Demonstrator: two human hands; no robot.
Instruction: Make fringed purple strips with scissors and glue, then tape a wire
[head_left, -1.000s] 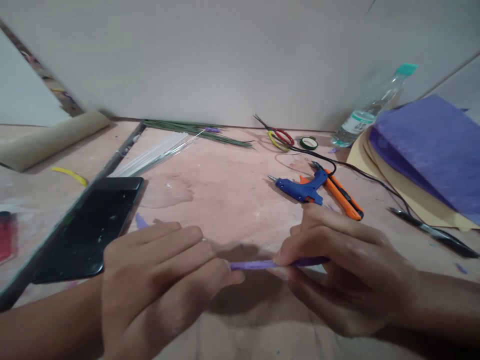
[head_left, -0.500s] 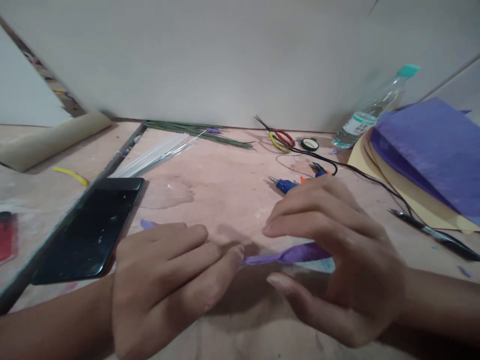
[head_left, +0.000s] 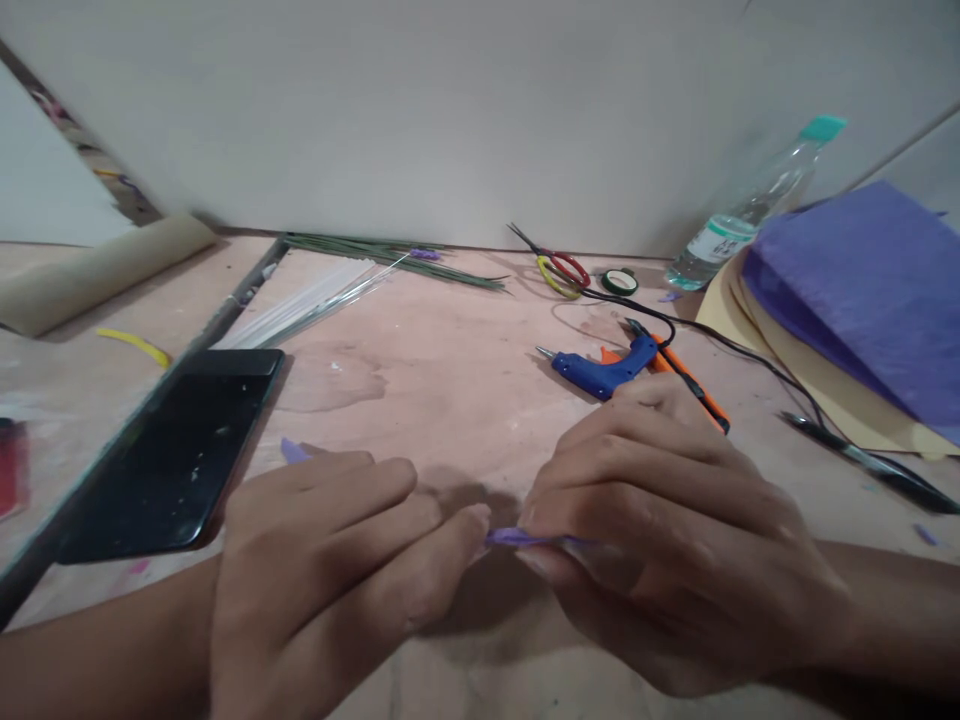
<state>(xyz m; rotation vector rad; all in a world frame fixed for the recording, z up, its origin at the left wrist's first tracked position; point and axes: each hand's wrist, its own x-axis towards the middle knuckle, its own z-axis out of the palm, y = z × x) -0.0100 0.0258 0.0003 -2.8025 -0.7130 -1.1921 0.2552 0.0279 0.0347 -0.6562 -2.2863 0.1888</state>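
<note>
My left hand (head_left: 330, 560) and my right hand (head_left: 667, 540) meet low over the pinkish table (head_left: 450, 370). Between them runs a thin twisted strip of purple paper (head_left: 517, 538). The left hand's fingers are closed on one end of it; another purple tip (head_left: 292, 452) pokes out behind that hand. The right hand's thumb and fingers pinch the other end, hiding most of the strip. A blue glue gun (head_left: 604, 368) lies just beyond my right hand.
A black phone (head_left: 172, 460) lies at the left. Green wires (head_left: 390, 258) and white sticks (head_left: 307, 305) lie at the back. Scissors (head_left: 559, 268), green tape (head_left: 619, 282), an orange cutter (head_left: 694, 385), a bottle (head_left: 750, 210), purple paper sheets (head_left: 862, 290) and a black cable (head_left: 750, 360) fill the right.
My right hand opened off the strip half a second ago, then closed down again nearer my left hand, so less of the purple strip shows. The left hand stayed put.
</note>
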